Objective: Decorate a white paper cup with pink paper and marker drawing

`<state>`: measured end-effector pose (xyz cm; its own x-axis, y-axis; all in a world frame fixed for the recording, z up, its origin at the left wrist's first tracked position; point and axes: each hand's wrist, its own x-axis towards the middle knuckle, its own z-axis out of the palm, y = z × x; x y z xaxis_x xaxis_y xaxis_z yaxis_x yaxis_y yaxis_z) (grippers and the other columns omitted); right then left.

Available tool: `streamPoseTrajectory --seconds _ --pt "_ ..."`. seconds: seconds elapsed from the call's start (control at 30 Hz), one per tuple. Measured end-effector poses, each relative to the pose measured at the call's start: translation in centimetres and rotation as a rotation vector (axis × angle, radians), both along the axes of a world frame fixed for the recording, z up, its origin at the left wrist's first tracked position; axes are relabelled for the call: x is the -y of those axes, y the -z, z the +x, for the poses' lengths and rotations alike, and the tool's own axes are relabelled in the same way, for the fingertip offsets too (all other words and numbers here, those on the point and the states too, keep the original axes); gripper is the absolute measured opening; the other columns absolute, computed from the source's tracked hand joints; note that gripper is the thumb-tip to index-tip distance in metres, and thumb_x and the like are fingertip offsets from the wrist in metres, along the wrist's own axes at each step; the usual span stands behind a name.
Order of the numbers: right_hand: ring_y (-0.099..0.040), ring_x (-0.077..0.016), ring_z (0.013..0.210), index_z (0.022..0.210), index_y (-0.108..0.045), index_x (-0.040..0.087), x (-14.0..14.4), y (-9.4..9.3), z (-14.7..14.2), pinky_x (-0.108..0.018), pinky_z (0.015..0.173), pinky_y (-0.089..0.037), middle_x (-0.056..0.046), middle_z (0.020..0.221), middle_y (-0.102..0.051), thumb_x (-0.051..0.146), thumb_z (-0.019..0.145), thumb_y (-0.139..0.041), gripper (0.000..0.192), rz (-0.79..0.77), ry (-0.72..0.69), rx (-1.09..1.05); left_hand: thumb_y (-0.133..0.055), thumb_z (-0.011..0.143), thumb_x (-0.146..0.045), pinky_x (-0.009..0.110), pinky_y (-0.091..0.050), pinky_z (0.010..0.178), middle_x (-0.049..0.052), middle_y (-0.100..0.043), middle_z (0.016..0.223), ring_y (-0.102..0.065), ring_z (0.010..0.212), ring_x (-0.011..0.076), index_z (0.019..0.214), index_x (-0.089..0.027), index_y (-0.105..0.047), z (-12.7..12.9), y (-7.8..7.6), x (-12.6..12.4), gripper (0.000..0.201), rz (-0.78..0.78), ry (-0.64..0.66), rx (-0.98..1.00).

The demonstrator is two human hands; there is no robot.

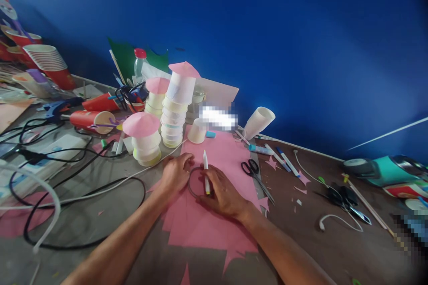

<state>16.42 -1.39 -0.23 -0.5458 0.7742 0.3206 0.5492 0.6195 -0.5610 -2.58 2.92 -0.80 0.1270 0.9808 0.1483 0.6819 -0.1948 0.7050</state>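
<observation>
My right hand grips a white pen, its tip down on a sheet of pink paper. A thin dark ring lies flat on that paper, and my left hand presses down on its left side. The pen tip sits at the ring's inner right edge. Just beyond my hands stand three towers of stacked white cups with pink paper caps; the nearest tower is left of my left hand.
Black scissors lie right of the pink sheet, with markers and pink star scraps beyond. Black and white cables loop over the table at left. Red cups, a glue gun and a tipped white cup stand near the blue wall.
</observation>
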Motion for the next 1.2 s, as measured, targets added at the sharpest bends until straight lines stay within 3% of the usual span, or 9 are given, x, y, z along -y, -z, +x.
streamPoseTrajectory --seconds 0.43,0.77,0.93,1.07,1.2 --pt "-0.058 -0.0341 0.119 0.126 -0.049 0.018 0.0 0.9 0.1 -0.050 0.100 -0.050 -0.017 0.122 -0.063 0.042 0.080 -0.075 0.058 -0.004 -0.005 -0.021 -0.045 0.083 -0.011 0.033 -0.053 0.085 0.007 -0.079 0.090 -0.074 0.087 0.0210 0.097 -0.018 -0.070 -0.3 0.3 -0.4 0.029 -0.037 0.005 0.157" --pt "-0.057 -0.0338 0.121 0.128 -0.050 0.020 -0.2 1.5 0.4 -0.051 0.102 -0.049 -0.016 0.124 -0.064 0.054 0.080 -0.073 0.063 -0.026 -0.008 -0.025 -0.043 0.085 -0.017 0.030 -0.055 0.077 0.007 -0.077 0.086 -0.073 0.081 0.0196 0.096 -0.016 -0.070 -0.6 0.9 -0.7 0.029 -0.072 0.001 0.305" --pt "-0.054 -0.0347 0.127 0.131 -0.047 0.021 -0.4 1.6 0.8 -0.052 0.105 -0.047 -0.018 0.136 -0.056 0.052 0.074 -0.080 0.073 -0.138 -0.039 -0.089 -0.044 0.085 -0.018 0.028 -0.055 0.073 0.006 -0.077 0.084 -0.073 0.079 0.0190 0.094 -0.017 -0.070 -0.5 0.9 -0.8 0.028 -0.087 -0.002 0.348" --pt "-0.047 -0.0298 0.137 0.134 -0.040 0.025 -0.3 1.1 1.3 -0.049 0.111 -0.042 -0.017 0.149 -0.045 0.041 0.084 -0.072 0.062 -0.324 -0.017 -0.244 -0.046 0.084 -0.017 0.027 -0.055 0.075 0.006 -0.077 0.084 -0.074 0.081 0.0186 0.095 -0.017 -0.070 -0.5 1.3 -0.9 0.027 -0.087 0.000 0.368" --pt "-0.047 -0.0284 0.137 0.131 -0.041 0.027 -0.3 1.0 1.4 -0.050 0.113 -0.040 -0.015 0.148 -0.046 0.030 0.079 -0.076 0.063 -0.386 -0.003 -0.301 -0.046 0.083 -0.017 0.030 -0.055 0.077 0.007 -0.077 0.084 -0.074 0.081 0.0196 0.095 -0.017 -0.070 -0.6 1.4 -0.9 0.026 -0.095 0.000 0.364"
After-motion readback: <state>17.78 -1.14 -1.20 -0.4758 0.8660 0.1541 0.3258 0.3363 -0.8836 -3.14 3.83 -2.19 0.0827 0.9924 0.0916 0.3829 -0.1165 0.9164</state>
